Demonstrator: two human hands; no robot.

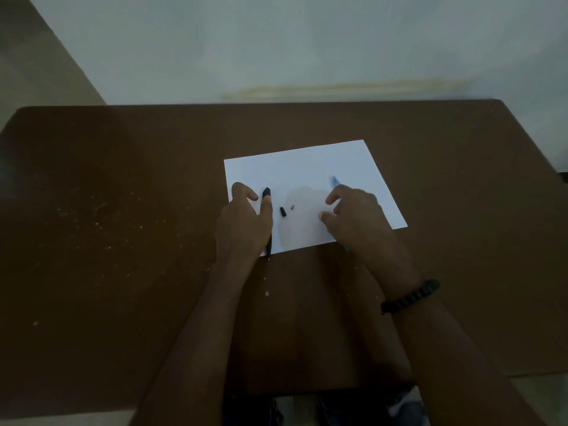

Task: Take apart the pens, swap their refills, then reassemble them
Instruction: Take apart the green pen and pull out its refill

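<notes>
Two pens lie on a white sheet (pixel 307 167) on the desk (pixel 123 210): a black pen (pixel 266 192) under the left hand (pixel 242 222), whose thumb lies along it, and a blue pen (pixel 334 181) beneath the loosely curled right hand (pixel 353 213); whether either hand actually grips is unclear. A small black cap (pixel 282 211) and a tiny grey piece (pixel 292 206) rest between. Both barrels look light, stiff and slick, best pinched mid-barrel.
</notes>
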